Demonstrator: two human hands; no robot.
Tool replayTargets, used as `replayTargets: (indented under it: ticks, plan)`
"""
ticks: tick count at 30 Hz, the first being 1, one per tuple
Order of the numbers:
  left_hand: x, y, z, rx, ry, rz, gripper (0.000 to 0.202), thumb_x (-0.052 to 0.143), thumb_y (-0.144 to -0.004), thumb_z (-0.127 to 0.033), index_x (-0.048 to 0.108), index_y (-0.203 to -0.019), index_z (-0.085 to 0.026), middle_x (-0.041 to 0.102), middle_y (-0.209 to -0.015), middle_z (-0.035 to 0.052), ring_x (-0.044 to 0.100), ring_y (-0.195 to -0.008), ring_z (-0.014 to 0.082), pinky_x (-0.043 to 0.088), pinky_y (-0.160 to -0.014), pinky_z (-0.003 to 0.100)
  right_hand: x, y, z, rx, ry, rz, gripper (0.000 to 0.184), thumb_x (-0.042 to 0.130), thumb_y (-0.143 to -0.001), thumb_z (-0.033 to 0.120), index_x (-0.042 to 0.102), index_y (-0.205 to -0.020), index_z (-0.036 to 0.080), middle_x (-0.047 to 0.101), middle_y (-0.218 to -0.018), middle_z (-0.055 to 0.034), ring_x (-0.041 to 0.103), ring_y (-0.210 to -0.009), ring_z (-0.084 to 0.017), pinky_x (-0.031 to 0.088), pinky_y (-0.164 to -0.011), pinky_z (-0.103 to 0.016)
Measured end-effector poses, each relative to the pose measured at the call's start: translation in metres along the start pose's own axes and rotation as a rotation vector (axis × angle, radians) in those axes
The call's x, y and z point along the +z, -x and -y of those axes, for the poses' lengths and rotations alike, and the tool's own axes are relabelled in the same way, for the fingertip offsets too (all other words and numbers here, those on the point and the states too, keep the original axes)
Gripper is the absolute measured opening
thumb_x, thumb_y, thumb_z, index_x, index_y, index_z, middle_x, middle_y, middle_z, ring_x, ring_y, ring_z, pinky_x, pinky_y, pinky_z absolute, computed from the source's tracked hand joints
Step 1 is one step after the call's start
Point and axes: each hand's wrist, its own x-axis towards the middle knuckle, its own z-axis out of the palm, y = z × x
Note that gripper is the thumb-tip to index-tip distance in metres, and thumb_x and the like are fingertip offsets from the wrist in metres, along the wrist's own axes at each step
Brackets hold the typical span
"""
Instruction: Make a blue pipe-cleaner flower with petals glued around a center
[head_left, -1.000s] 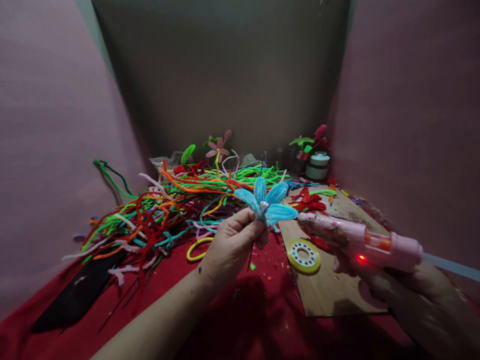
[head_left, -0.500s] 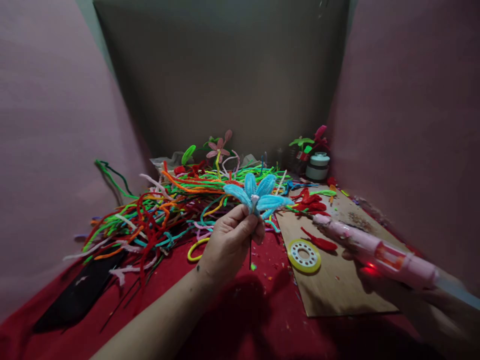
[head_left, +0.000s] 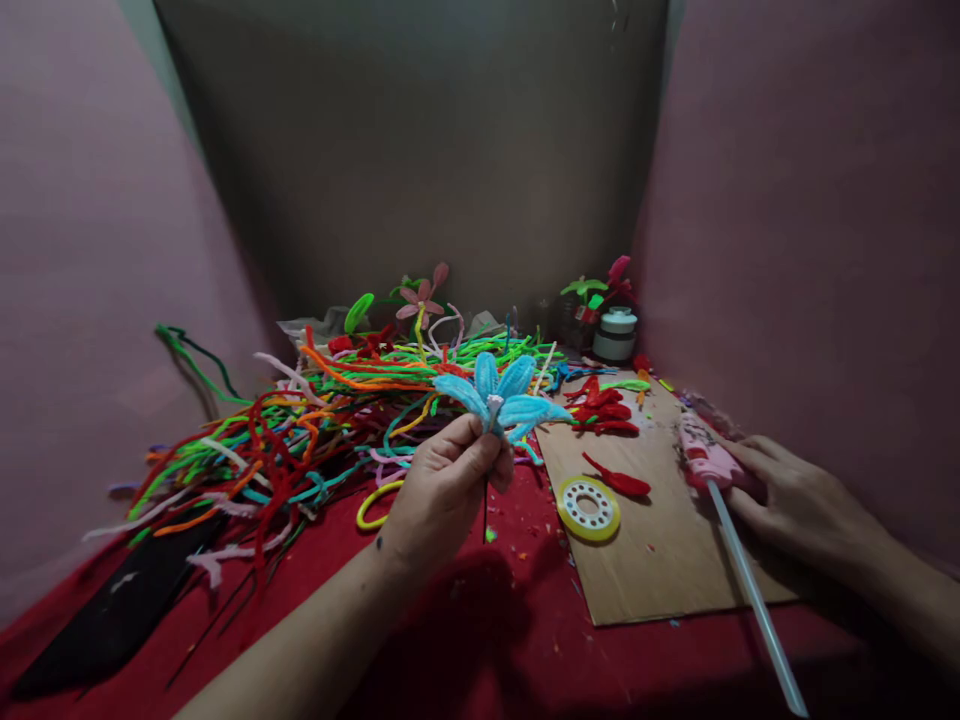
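Observation:
My left hand (head_left: 442, 478) pinches a light-blue pipe-cleaner flower (head_left: 525, 408) by the base of its petals, above the red cloth. A small pale piece sits at the flower's centre, and a thin dark stem hangs below my fingers. At the right side of the brown board (head_left: 660, 590), my right hand (head_left: 787, 495) has its fingers around a pink glue gun (head_left: 709, 462). A long translucent glue stick (head_left: 754, 580) juts from the gun's rear toward me. The gun's nozzle points away; part of its grip is hidden by the hand.
A large heap of coloured pipe cleaners (head_left: 300, 440) spreads across the left and middle. On the board lie a yellow tape roll (head_left: 611, 525), a red petal piece (head_left: 630, 484) and several more red ones. A lidded jar (head_left: 615, 345) stands behind. Pink walls rise on both sides.
My right hand has brought the glue gun down to the board's right side and turned it so its rear faces me. My left hand still holds the blue flower. The view shifted slightly.

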Motion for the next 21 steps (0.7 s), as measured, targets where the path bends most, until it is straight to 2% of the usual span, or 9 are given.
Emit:
replayTargets:
  ticks: [3,7,11,13,14,15,16,19,21]
  plan:
    - [-0.001,0.000,0.000,0.003,-0.004,0.002,0.016,0.061,-0.078,-0.028,0.056,-0.071,-0.014,0.053,-0.059,-0.0015,0.046,-0.054,0.0076,0.035,-0.057,0.022,0.003,-0.006,-0.006,-0.032,0.035,0.128,0.043,0.041,-0.078,0.030,0.056,-0.115,0.014,0.059,-0.105,-0.0120,0.061,-0.088,-0.025,0.049,-0.074,-0.034]
    - [-0.001,-0.001,0.001,0.005,-0.014,-0.003,0.017,0.062,-0.078,-0.029,0.056,-0.070,-0.014,0.053,-0.059,-0.0013,0.046,-0.055,0.0079,0.035,-0.057,0.023,-0.008,-0.013,-0.002,-0.022,0.110,0.197,0.041,0.043,-0.076,0.024,0.057,-0.114,0.015,0.060,-0.101,-0.0150,0.061,-0.086,-0.027,0.047,-0.065,-0.035]
    - [-0.001,0.000,0.001,0.001,-0.013,0.009,0.016,0.061,-0.078,-0.028,0.056,-0.071,-0.014,0.053,-0.060,-0.0012,0.047,-0.055,0.0080,0.035,-0.057,0.023,-0.030,-0.020,0.026,-0.006,0.199,0.139,0.027,0.040,-0.080,0.022,0.065,-0.089,0.016,0.062,-0.087,-0.0160,0.060,-0.072,-0.027,0.043,-0.060,-0.038]
    - [-0.001,0.000,0.001,-0.002,-0.011,0.008,0.016,0.061,-0.078,-0.028,0.056,-0.071,-0.014,0.053,-0.059,-0.0012,0.047,-0.055,0.0081,0.035,-0.056,0.023,-0.033,-0.025,0.046,-0.077,0.049,0.051,0.027,0.042,-0.082,0.024,0.063,-0.097,0.017,0.061,-0.097,-0.0145,0.060,-0.084,-0.026,0.045,-0.066,-0.036]
    - [0.000,0.000,0.000,-0.001,-0.009,0.006,0.016,0.061,-0.078,-0.028,0.056,-0.071,-0.014,0.053,-0.059,-0.0013,0.047,-0.055,0.0080,0.035,-0.056,0.022,-0.032,-0.028,0.056,-0.149,-0.067,0.063,0.027,0.041,-0.083,0.023,0.063,-0.098,0.018,0.061,-0.100,-0.0125,0.060,-0.084,-0.023,0.046,-0.067,-0.034]
    - [0.000,0.000,0.000,0.001,-0.008,0.006,0.016,0.061,-0.078,-0.027,0.056,-0.071,-0.014,0.053,-0.059,-0.0014,0.047,-0.054,0.0078,0.035,-0.057,0.022,-0.028,-0.031,0.065,-0.257,-0.172,0.147,0.025,0.042,-0.084,0.024,0.063,-0.097,0.019,0.061,-0.100,-0.0115,0.060,-0.086,-0.021,0.046,-0.071,-0.032]
    - [0.000,0.000,0.000,0.004,-0.007,0.008,0.015,0.061,-0.078,-0.027,0.056,-0.071,-0.014,0.053,-0.060,-0.0015,0.046,-0.054,0.0076,0.035,-0.057,0.022,-0.024,-0.033,0.074,-0.300,-0.226,0.196,0.024,0.044,-0.083,0.023,0.063,-0.097,0.019,0.062,-0.099,-0.0102,0.060,-0.087,-0.020,0.046,-0.074,-0.032]
    - [-0.001,0.001,0.000,0.000,-0.011,0.008,0.015,0.060,-0.078,-0.026,0.056,-0.071,-0.014,0.054,-0.060,-0.0013,0.047,-0.055,0.0075,0.035,-0.057,0.022,-0.008,-0.040,0.090,-0.281,-0.237,0.287,0.014,0.051,-0.079,0.018,0.065,-0.084,0.020,0.065,-0.086,-0.0085,0.059,-0.081,-0.021,0.045,-0.071,-0.033]
    - [-0.001,0.001,0.000,-0.008,-0.012,0.006,0.014,0.060,-0.078,-0.026,0.056,-0.071,-0.014,0.054,-0.060,-0.0010,0.047,-0.055,0.0077,0.035,-0.057,0.022,0.000,-0.046,0.093,-0.276,-0.264,0.324,0.013,0.052,-0.078,0.017,0.064,-0.077,0.020,0.066,-0.080,-0.0076,0.059,-0.076,-0.020,0.044,-0.067,-0.031]
